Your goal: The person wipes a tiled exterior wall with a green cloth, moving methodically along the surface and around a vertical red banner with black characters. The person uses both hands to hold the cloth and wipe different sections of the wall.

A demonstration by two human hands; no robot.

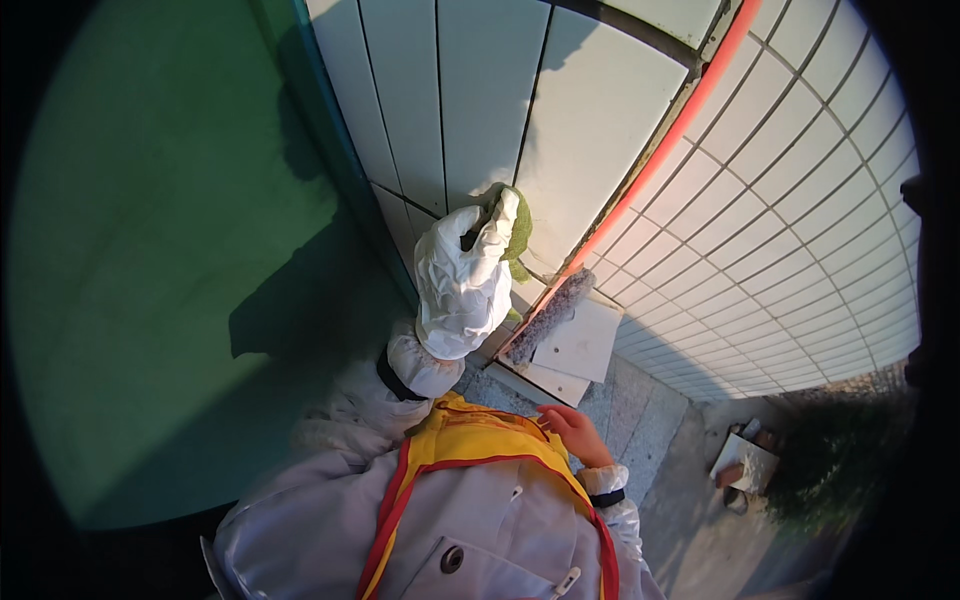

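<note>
My left hand [465, 277], in a white glove, presses a green cloth [519, 229] onto white tiles. Part of the cloth hangs below the fingers, and the palm side is hidden. These long tiles [592, 127] form a ledge with dark joints, partly in sunlight and partly in shadow. Low at my right side is my bare right hand [576, 433], beside the yellow apron [480, 435] with red trim. Its fingers are loosely bent, and I see nothing held in them.
A green glass-like pane [165, 225] borders the ledge on the left. Along its right edge runs a red strip [675, 135]. A fluffy grey duster or roller [551, 319] lies by white boards [581, 341]. White tiled wall [787, 195] stands right; a bush [832, 465] grows below.
</note>
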